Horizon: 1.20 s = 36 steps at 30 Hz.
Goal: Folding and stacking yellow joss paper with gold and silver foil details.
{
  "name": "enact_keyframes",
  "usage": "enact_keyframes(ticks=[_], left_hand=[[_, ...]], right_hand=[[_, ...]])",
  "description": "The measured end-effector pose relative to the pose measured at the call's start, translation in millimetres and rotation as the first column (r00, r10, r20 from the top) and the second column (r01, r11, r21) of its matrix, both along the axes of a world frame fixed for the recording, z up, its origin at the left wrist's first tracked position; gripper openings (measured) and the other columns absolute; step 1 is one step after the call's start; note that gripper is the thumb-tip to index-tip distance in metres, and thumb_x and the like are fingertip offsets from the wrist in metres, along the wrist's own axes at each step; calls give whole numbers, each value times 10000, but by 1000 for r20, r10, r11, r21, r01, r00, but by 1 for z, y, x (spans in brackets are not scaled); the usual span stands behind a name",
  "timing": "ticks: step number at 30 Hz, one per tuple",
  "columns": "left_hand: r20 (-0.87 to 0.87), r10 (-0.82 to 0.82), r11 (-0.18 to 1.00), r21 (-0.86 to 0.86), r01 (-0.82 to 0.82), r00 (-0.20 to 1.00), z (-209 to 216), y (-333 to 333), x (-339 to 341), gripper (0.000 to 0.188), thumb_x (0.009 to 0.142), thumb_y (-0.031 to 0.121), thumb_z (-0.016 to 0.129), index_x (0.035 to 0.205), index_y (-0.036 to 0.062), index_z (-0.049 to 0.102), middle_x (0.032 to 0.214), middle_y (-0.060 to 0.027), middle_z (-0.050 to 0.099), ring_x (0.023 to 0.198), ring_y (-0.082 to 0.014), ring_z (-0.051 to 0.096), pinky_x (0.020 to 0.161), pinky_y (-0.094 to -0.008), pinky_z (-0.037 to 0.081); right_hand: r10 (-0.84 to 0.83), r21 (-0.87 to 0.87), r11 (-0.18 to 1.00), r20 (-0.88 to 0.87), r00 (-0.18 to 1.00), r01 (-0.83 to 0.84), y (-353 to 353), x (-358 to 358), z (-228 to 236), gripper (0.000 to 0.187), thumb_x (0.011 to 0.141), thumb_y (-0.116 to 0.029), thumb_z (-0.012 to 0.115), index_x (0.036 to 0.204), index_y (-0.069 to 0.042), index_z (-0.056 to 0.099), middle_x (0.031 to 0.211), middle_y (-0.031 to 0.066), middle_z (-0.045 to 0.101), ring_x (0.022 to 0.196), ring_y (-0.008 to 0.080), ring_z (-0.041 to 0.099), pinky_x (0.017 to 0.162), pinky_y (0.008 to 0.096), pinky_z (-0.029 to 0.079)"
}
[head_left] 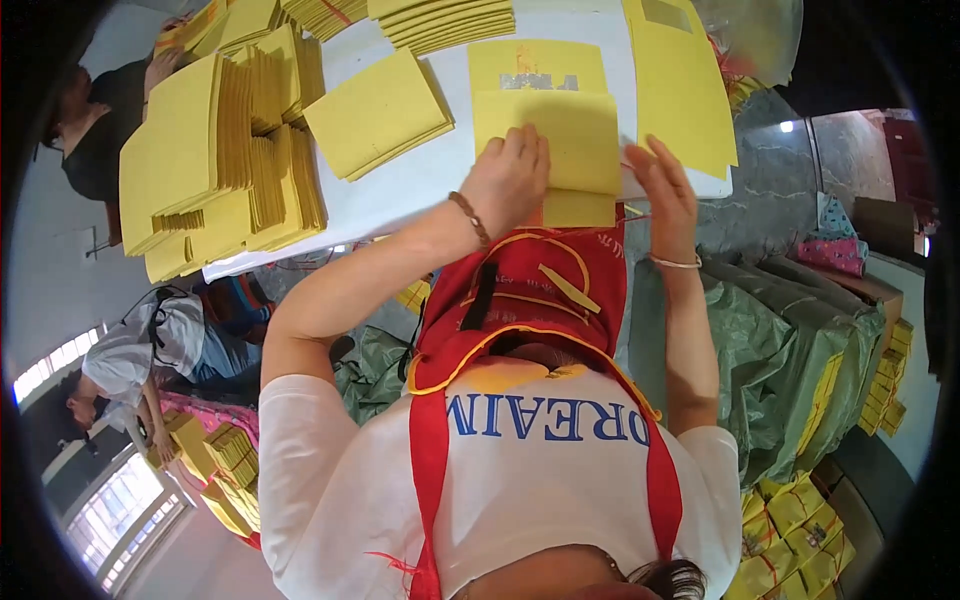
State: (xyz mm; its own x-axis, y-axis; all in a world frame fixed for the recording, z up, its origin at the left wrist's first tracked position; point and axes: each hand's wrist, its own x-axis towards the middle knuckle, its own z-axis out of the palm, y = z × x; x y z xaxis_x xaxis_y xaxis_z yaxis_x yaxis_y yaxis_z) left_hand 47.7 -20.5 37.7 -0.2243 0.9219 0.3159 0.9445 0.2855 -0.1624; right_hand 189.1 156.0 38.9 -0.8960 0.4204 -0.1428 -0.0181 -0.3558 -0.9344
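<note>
A yellow paper sheet (575,150) is folded over on the white table in front of me. My left hand (512,178) has its bent fingers pressed together on the left side of this fold. Just off the fold's right edge is my right hand (664,190), its fingers apart with nothing in them. Beneath and beyond lies a yellow sheet (535,60) with orange and grey print. The lower end of the paper hangs at the table's near edge. To the left rests a small stack of folded yellow paper (380,112).
Tall piles of folded yellow paper (185,140) stand on the table's left. A long yellow stack (682,85) lies at the right. Green-wrapped bundles (760,340) are on my right. Two other people are at the left, one a person in a white shirt (170,335).
</note>
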Motion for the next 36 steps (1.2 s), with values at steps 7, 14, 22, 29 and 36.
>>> enact_keyframes(ticks=[7,14,22,29,36], left_hand=[[236,-33,983,186,-12,971,30,-8,-18,398,659,-9,536,1057,-13,558,988,-123,592,771,-264,545,696,-339,472],[-105,356,892,335,-304,929,37,-108,-82,511,705,19,558,1210,96,538,1166,-63,584,858,-249,536,709,-345,433],[-106,471,882,37,-470,876,-9,-120,-98,523,747,63,532,1245,222,534,1185,23,572,865,-220,518,712,-338,403],[-70,460,887,-8,-461,885,-12,-123,-102,490,751,109,554,1232,191,517,1172,4,554,889,-226,518,728,-349,400],[254,445,894,-72,-442,859,-15,-124,-92,558,752,259,626,1266,97,482,1267,-122,492,1001,-277,473,808,-408,366]], right_hand=[[-210,106,974,85,974,201,-3,12,-21,313,940,-175,503,1229,-59,523,1087,57,609,1010,154,570,854,321,440],[-304,-114,943,85,949,312,11,6,-27,230,925,-161,526,1139,-88,569,996,24,624,961,139,585,785,291,446],[-277,-157,942,138,951,297,12,2,-28,242,921,-159,526,1152,-94,557,992,24,616,946,138,578,781,296,439],[-257,-169,943,177,950,286,18,4,-35,297,907,-151,545,1194,-77,532,1006,27,612,964,147,581,795,301,460],[-232,-189,945,184,955,266,17,5,-38,297,909,-153,542,1196,-74,529,1008,32,616,964,150,582,790,301,471]])
